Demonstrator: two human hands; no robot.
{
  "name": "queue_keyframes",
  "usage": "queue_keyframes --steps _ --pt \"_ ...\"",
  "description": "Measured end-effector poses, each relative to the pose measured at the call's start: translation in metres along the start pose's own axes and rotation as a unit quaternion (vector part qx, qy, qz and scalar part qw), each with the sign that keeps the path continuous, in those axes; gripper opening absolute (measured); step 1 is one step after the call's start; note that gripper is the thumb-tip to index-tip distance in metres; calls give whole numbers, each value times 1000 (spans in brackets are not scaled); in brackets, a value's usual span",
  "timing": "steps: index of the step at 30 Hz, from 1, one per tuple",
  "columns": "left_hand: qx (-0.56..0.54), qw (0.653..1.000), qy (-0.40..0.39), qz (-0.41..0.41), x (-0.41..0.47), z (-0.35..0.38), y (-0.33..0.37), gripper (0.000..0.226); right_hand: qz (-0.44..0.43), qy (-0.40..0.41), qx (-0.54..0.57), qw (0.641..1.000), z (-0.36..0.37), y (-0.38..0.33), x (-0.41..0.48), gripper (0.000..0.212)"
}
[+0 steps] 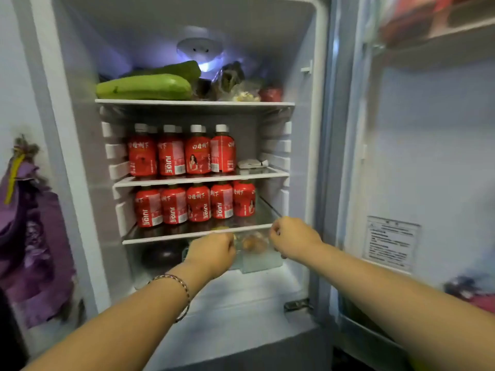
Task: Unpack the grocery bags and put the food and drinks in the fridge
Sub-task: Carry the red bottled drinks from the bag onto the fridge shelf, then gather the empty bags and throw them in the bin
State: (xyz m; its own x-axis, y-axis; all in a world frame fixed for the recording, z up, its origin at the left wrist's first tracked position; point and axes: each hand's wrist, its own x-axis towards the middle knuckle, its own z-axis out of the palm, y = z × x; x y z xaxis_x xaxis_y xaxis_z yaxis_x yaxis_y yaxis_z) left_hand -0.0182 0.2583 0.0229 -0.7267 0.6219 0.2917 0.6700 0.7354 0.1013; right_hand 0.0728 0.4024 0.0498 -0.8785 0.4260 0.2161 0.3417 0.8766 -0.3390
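Clear container [257, 259], right there between the two hands, low in the fridge [310, 129], tucked under the bottom glass shelf [166, 237], and both hands are on it. The left hand [214, 253] has its fingers curled in at the container's left end. The right hand [293, 238] is bunched tight on the right end, knuckles up. It's tight up top: the shelf's white front edge runs just above both sets of knuckles. To the right of the right hand the fridge's side wall is close, with little to spare there. Left of the left hand sits a dark round thing [160, 254], near the container but apart from it, too dim to name. Below the wrists there's room, over the white floor [241, 293] of the compartment reaching back towards the person. Further right of the right arm the open door [442, 156] stands wide, a printed label [391, 242] stuck on it. The container itself is see-through, pale and boxy, with roundish tan items [251, 244] showing through its wall, too blurred to name. Above the hands a row of red juice bottles [198, 203] stands on that glass shelf, a second row of bottles [184, 153] on the shelf above, and green gourds [144, 87] on the top shelf. There's a beaded bracelet [180, 286] on the left wrist, and a purple bag [34, 236] hangs well off to the left of the left arm.
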Motion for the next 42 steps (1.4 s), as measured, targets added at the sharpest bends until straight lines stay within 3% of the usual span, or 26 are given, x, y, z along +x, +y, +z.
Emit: queue_keyframes --steps 7,15,18,22,27,31,35,37,39,41,42 --pt "-61 990 -38 118 -82 -1 94 26 72 173 15 982 -39 58 -153 24" --pt "-65 974 -73 203 -157 -5 220 24 224 278 -139 924 -87 190 -311 26" --pt "-56 972 -66 217 -178 -3 259 26 287 168 -191 924 -100 240 -356 29" --pt "-70 973 -73 206 -199 8 295 21 243 23 -218 945 -98 283 -384 40" --pt "-69 979 -77 177 -218 18 327 21 181 -16 -279 943 -86 291 -392 39" --pt "-146 977 -58 142 -233 20 344 21 111 -49 -336 934 -97 278 -394 40" --pt "-181 954 -66 228 -255 32 351 33 33 -90 -306 947 -114 255 -412 32" --pt "-165 947 -59 271 -270 37 354 38 -83 26 -280 956 -121 246 -425 26" --pt "-115 949 -50 288 -282 40 353 46 -165 233 -224 932 -130 245 -433 24" --pt "-51 959 -44 276 -291 36 346 71 -141 415 -144 888 -144 248 -439 30" --pt "-33 961 -42 270 -295 32 341 80 -100 453 -118 878 -150 249 -440 39"
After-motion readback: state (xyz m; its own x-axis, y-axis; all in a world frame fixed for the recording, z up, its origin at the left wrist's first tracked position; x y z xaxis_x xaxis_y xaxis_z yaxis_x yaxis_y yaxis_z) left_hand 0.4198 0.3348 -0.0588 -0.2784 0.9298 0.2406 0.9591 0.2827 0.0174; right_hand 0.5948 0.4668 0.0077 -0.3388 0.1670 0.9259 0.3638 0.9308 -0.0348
